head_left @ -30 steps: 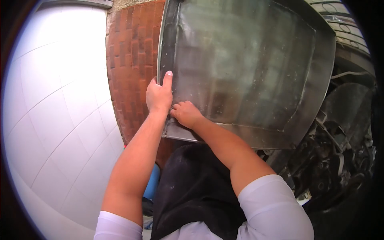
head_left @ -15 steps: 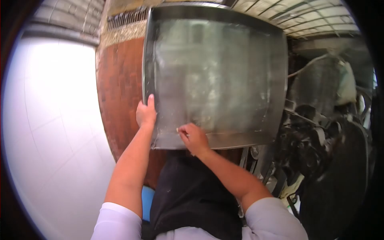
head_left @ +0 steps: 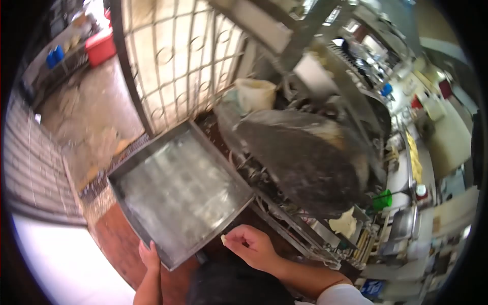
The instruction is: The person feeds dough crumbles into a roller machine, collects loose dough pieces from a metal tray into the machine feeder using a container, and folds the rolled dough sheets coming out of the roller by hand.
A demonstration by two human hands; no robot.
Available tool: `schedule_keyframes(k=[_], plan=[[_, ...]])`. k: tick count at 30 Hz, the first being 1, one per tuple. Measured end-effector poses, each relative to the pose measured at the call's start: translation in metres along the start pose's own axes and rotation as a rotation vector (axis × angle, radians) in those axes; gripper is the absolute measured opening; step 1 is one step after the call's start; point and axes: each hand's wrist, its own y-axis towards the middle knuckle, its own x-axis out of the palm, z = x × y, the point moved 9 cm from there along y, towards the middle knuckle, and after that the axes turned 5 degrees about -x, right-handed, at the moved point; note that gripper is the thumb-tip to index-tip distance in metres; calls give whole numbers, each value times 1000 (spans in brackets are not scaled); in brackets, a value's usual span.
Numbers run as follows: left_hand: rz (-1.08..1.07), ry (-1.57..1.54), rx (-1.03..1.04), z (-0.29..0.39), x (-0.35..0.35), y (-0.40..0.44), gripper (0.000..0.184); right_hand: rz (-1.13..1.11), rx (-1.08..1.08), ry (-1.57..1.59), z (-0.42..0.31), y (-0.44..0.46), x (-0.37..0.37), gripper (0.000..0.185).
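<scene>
A large square metal tray (head_left: 175, 198) with raised walls sits tilted across the view in front of me. My left hand (head_left: 149, 255) is closed on its left wall close to the near corner, thumb on the inner side. Just off the tray's near right edge is my right hand (head_left: 252, 247), fingers pinched on a small pale piece (head_left: 223, 239) whose kind I cannot make out. Pale smears and light reflections show on the tray's inner bottom.
Right of the tray stands a dark, dusty machine (head_left: 305, 157) with a big rounded panel. A whitish bucket (head_left: 255, 94) is behind it, beside a barred gate (head_left: 173, 56). A green container (head_left: 382, 200) and long counters lie far right. Red-brown tiles (head_left: 114, 231) cover the floor.
My view has swung to the right, bringing the machine and counters into sight. The right hand has moved from over the tray's near edge to outside it; the left still holds the tray.
</scene>
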Motion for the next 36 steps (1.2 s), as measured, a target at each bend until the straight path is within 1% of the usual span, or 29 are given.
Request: schedule_keyframes(k=[1,3,4,5,8,10,12,13,15,17,18,19,20,21,22,24,25,26,27,28,29,30,31,32,33,35,36], plan=[[-43,16,55,5,5,-8,64,29,-14,65,-15,-7,-16,14],[-173,45,75,17,22,-21,63,114,-76,201,-52,-21,-49,10],[-205,51,101,28,31,-24,63,145,-107,272,-70,-29,-65,9],[-226,62,95,48,32,-32,61,196,-185,261,-94,-37,-86,12],[-287,43,224,121,52,-31,59,302,-318,327,-128,-62,-159,14],[-246,-72,297,175,67,-16,56,410,-456,414,-151,-79,-216,13],[-228,-218,336,237,73,-2,53,562,-466,386,-161,-93,-277,9],[-222,-302,356,280,64,-1,52,589,-501,376,-169,-96,-306,9],[-136,-433,426,365,29,-11,47,630,-540,370,-178,-96,-358,9],[9,-423,623,455,-27,-36,43,655,-550,371,-186,-82,-399,10],[44,-373,670,484,-39,-26,44,667,-534,375,-189,-70,-413,12],[81,-328,712,512,-52,-15,45,672,-519,374,-192,-55,-425,13],[6,-563,631,545,-79,-21,49,668,-506,372,-197,-37,-435,15],[126,-595,716,583,-116,-37,51,639,-501,383,-204,-14,-442,16],[187,-623,741,615,-146,-39,53,614,-494,395,-210,9,-447,17],[187,-717,839,686,-194,-41,54,585,-480,466,-222,55,-452,18],[239,-649,872,724,-215,-39,55,578,-476,522,-229,79,-453,18],[226,-643,956,760,-227,-33,56,602,-505,428,-239,105,-454,18],[205,-642,957,795,-237,-30,55,628,-533,329,-245,133,-454,18],[219,-670,1028,828,-242,-23,55,656,-554,228,-243,153,-452,18],[210,-636,1035,855,-243,-34,55,602,-463,107,-228,173,-443,19],[162,-559,1042,885,-232,-20,57,552,-378,-11,-215,194,-435,20],[196,-452,1027,913,-217,2,61,502,-300,-128,-210,213,-430,20],[120,-366,988,940,-194,25,61,521,-411,-305,-227,202,-425,23],[128,-280,990,962,-178,44,61,531,-510,-488,-240,175,-415,25],[106,-83,990,993,-137,86,61,649,-460,-574,-242,114,-403,25],[87,22,991,1007,-118,113,61,637,-539,-852,-241,84,-397,20]])
